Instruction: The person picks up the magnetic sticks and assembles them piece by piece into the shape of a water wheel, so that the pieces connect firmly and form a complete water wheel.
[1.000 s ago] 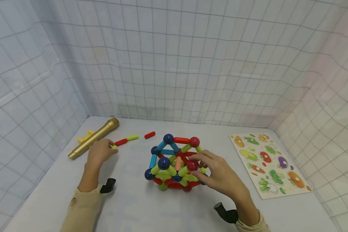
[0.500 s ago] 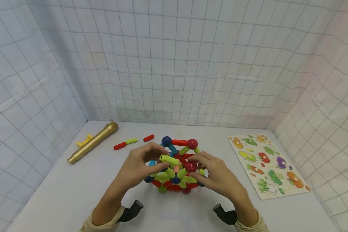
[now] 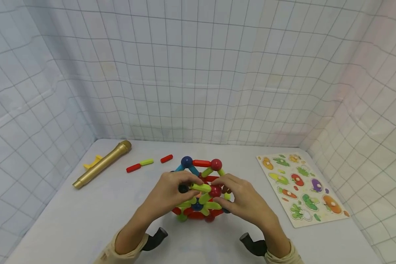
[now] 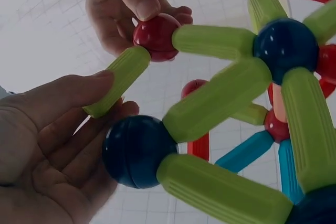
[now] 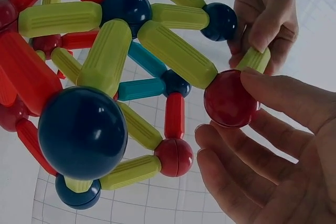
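A framework of magnetic sticks and balls (image 3: 197,214) stands on the table between the two hands. The left hand (image 3: 168,192) pinches a lime-green magnetic stick (image 4: 119,80) between thumb and fingers. One end of that stick meets a red ball (image 4: 156,36) in the left wrist view. The right hand (image 3: 245,198) holds this red ball by thumb and fingertips, as the right wrist view also shows. A second lime-green stick runs from the red ball to a dark blue ball (image 4: 286,51). Another dark blue ball (image 4: 137,151) lies close to the left hand's fingers.
Loose on the table at the left are a red stick (image 3: 133,168), a lime-green stick (image 3: 147,162) and another red stick (image 3: 166,158). Beyond them lie a gold toy microphone (image 3: 102,165) and a yellow piece (image 3: 93,161). A vegetable puzzle board (image 3: 288,209) is at the right.
The left hand has brought the lime-green stick from the table's left side over to the framework, and its end now meets the red ball. The right hand has stayed at the red ball.
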Action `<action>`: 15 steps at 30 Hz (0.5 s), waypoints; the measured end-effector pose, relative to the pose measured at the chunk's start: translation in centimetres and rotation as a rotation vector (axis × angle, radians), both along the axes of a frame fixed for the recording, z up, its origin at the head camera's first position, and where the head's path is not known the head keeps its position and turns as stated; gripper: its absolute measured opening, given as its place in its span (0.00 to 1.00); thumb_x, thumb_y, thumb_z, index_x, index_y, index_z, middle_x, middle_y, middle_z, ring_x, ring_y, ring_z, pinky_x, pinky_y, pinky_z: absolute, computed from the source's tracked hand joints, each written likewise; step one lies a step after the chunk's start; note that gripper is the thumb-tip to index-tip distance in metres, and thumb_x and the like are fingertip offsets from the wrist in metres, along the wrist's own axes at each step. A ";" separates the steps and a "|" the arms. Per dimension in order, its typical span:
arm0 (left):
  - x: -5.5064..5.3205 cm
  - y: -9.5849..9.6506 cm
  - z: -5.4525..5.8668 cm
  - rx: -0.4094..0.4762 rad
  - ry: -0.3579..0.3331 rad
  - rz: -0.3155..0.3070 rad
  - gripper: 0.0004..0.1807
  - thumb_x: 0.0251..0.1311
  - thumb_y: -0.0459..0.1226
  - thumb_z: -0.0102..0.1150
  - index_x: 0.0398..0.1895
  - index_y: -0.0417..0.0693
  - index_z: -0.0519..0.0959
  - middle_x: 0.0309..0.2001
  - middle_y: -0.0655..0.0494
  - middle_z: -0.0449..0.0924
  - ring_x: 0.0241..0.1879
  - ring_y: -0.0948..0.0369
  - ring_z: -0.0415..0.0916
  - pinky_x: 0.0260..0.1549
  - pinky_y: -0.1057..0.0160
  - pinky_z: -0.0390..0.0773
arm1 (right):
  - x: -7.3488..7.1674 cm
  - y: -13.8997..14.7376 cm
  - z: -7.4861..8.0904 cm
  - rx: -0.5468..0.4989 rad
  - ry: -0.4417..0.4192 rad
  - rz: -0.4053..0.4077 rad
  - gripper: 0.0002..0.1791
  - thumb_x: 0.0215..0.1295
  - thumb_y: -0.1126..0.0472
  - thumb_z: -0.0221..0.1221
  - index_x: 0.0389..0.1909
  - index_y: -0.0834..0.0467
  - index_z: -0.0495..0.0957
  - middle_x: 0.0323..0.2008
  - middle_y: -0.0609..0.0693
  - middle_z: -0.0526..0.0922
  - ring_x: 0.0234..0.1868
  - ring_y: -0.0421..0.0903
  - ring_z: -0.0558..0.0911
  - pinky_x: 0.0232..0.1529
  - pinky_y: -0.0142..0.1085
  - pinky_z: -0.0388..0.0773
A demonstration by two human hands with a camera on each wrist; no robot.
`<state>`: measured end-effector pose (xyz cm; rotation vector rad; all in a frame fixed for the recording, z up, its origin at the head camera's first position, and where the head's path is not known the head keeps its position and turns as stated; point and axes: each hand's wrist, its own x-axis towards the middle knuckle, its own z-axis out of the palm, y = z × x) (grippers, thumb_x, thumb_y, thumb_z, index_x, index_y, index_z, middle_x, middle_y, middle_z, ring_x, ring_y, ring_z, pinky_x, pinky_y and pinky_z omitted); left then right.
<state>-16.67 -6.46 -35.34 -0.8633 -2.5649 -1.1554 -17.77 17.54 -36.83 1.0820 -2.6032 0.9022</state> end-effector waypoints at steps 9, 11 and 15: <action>-0.4 -0.1 -0.5 -0.223 0.118 0.068 0.12 0.50 0.39 0.73 0.40 0.51 0.86 0.36 0.64 0.88 0.38 0.66 0.82 0.44 0.58 0.75 | -0.1 0.0 0.0 0.009 0.016 0.007 0.21 0.55 0.59 0.70 0.50 0.53 0.79 0.42 0.44 0.81 0.37 0.40 0.81 0.39 0.28 0.81; -0.5 -0.1 -0.7 -0.238 0.103 0.064 0.13 0.50 0.40 0.74 0.40 0.51 0.86 0.36 0.64 0.88 0.37 0.67 0.82 0.44 0.58 0.75 | -0.1 0.0 -0.1 0.005 0.012 0.006 0.21 0.55 0.59 0.70 0.50 0.54 0.79 0.42 0.44 0.81 0.37 0.41 0.82 0.39 0.29 0.82; -0.7 -0.3 -0.9 -0.225 0.045 0.042 0.13 0.51 0.40 0.73 0.41 0.50 0.86 0.37 0.62 0.88 0.36 0.67 0.82 0.42 0.65 0.79 | -0.1 -0.1 -0.2 0.000 0.015 0.012 0.20 0.56 0.59 0.70 0.50 0.54 0.79 0.43 0.45 0.82 0.37 0.41 0.81 0.39 0.32 0.83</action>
